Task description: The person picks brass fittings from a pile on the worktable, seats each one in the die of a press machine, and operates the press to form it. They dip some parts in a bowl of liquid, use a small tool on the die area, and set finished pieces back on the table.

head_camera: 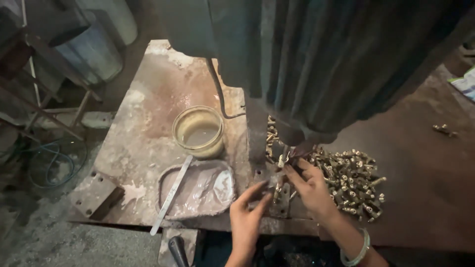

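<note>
Left hand [246, 217]: 1, fingers spread, nothing held | right hand [310, 187]: 1, fingertips pinched on 1 brass fitting [282, 160] under the machine head [316, 64] | pile of fittings [349, 180] just right of that pinch, uncountable | left of it: 1 tray [198, 190], 1 metal strip [171, 194], 1 jar [198, 131] beyond.

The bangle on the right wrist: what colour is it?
Pale green bangle, seen in the head view.

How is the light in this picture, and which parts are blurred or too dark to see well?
Head view: dim light; the big dark machine body at top is blurred and nearly featureless. The heap of small brass parts catches bright glints, and the milky liquid in the shallow grey tray shows pale glare. The left hand and right hand are slightly soft; the corners fall into shadow.
</note>
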